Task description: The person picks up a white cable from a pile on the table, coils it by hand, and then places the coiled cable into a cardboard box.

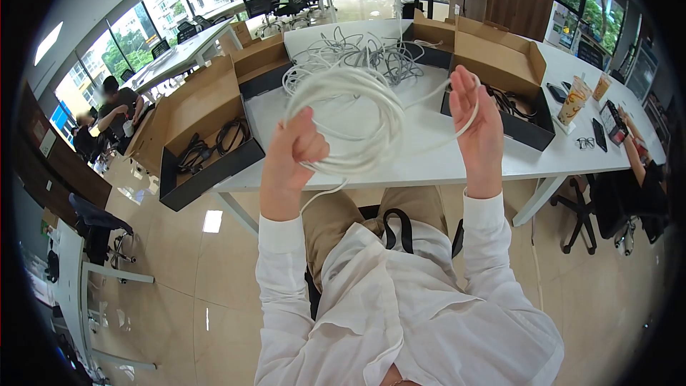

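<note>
My left hand [296,149] is closed around the left side of a coil of white cable [391,118], held up above the table's front edge. A loose end of the cable hangs below the coil toward my lap. To the right, my right hand [476,125] is raised with its fingers stretched upward. One strand of the cable runs from the coil to these fingers and loops back across the palm. Behind the coil, a tangled heap of white and grey cables [407,64] lies on the white table [421,171].
Open cardboard boxes with black cables stand at left [207,100] and right [500,50]. Farther right are drink cups [574,104], eyeglasses [585,144] and a phone [599,134]. Another person's arm [633,154] reaches over the right edge. Two people sit at far left.
</note>
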